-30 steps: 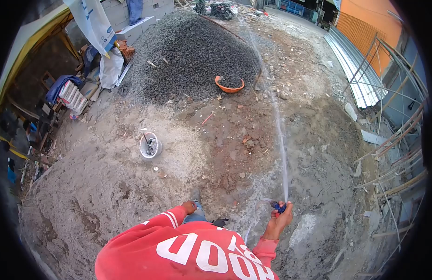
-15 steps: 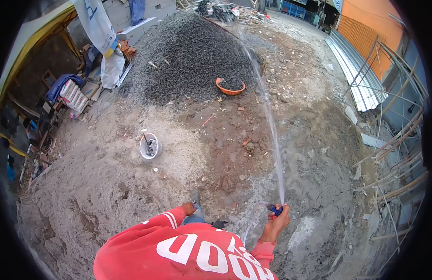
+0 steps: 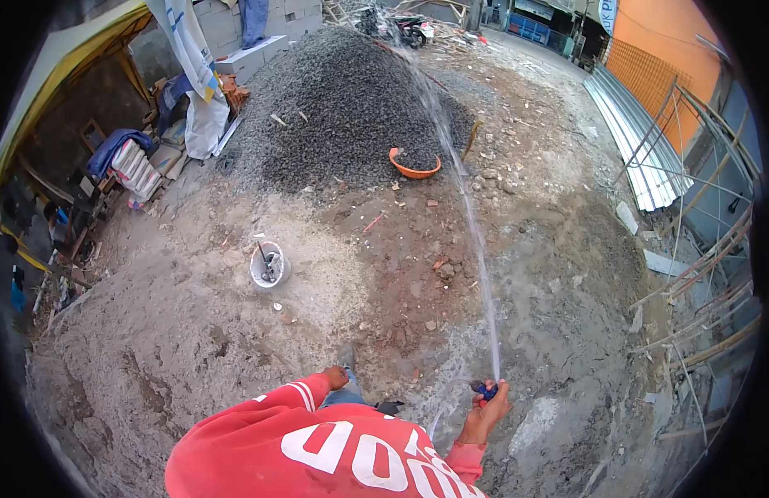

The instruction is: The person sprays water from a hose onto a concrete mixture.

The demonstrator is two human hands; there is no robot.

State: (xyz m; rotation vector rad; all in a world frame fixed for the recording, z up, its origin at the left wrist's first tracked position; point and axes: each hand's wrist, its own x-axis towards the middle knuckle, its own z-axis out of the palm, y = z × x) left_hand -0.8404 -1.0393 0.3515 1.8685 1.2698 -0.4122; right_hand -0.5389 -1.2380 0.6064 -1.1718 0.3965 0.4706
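My right hand (image 3: 494, 403) is closed around a blue hose nozzle (image 3: 486, 390), low on the right. A pale hose (image 3: 439, 422) hangs from it in a loop. Out of the nozzle a jet of water (image 3: 482, 261) shoots forward, arcing over the right side of a dark gravel pile (image 3: 343, 108). Beside my jeans leg (image 3: 348, 393), my left hand (image 3: 335, 378) rests on or against the knee; its fingers are too small and hidden to make out.
An orange basin (image 3: 415, 168) holding gravel sits at the pile's foot. A white bucket (image 3: 271, 266) with a tool in it stands on the muddy ground. Along the right lie corrugated metal sheets (image 3: 638, 145) and bent bamboo poles (image 3: 717, 307). Stacked sacks (image 3: 135, 172) are at left.
The view has shifted slightly, so the scene sits a little lower. My right hand is slightly lower and further left in view, still spraying. My left hand stays by the leg.
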